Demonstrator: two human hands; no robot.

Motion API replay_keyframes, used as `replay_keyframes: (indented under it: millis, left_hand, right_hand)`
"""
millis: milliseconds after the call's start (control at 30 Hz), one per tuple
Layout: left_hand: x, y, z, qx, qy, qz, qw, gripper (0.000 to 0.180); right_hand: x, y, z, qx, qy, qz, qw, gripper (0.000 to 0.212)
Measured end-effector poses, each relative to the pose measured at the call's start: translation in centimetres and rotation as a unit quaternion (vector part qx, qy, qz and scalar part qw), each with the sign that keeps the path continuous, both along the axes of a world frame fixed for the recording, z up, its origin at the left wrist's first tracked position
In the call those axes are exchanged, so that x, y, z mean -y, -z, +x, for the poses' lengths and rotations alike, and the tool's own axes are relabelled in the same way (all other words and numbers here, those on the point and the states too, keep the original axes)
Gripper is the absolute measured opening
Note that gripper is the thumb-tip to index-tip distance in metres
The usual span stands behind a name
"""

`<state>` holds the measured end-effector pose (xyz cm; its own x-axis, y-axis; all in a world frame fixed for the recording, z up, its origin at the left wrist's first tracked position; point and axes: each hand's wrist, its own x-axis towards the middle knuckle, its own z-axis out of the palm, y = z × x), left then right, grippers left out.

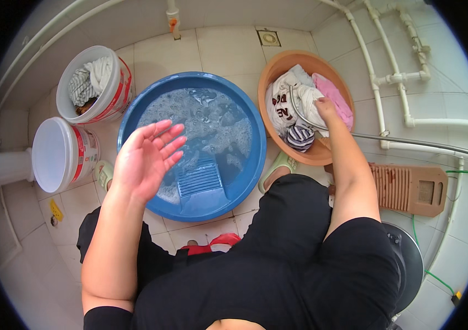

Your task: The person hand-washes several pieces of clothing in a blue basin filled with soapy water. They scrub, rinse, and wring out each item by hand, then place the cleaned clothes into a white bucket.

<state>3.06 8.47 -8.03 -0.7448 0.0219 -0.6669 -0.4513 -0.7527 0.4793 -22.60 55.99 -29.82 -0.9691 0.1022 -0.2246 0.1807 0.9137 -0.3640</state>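
Note:
My left hand (147,157) is raised over the near left part of a blue basin (125,124), palm turned up and fingers stretched out, holding nothing. Sudsy water (217,124) fills this basin, and a ridged washboard panel (198,179) slopes along its near side. My right hand (327,110) reaches into an orange basin (270,69), its fingers closed on a white garment (306,103); the fingertips are partly hidden. Around it lie a white garment with dark lettering (282,110), a pink cloth (336,99) and a striped dark bundle (299,138).
A grey hose (404,141) curves into the orange basin. On the left stand a bucket (114,91) holding cloths and a lidded white bucket (52,154). A brown washboard (404,188) lies at right, below white wall pipes (380,104). A floor drain (268,38) is farther back.

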Motion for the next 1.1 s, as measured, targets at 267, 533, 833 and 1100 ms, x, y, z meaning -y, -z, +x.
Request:
replay_keyframes:
  millis: [267,533,833,1100]
  left_hand:
    - [-0.8,2.4,-2.3,0.042,0.012,-0.031,0.999,0.030]
    - [-1.9,2.7,-3.5,0.046,0.025,-0.029,0.998,0.033]
    - [-1.7,2.9,-3.1,0.051,0.026,-0.043,0.997,0.034]
    - [-1.1,2.1,-2.2,0.032,0.012,-0.042,0.999,0.032]
  right_hand:
    - [-3.9,5.7,1.8,-0.081,0.034,-0.007,0.996,0.087]
    - [1.4,1.0,3.3,0.060,0.013,0.251,0.966,0.091]
    - [-3.5,4.5,-1.6,0.002,0.268,-0.321,0.909,0.046]
    - [10.3,-14.6,0.1,0.038,0.011,-0.843,0.536,0.049]
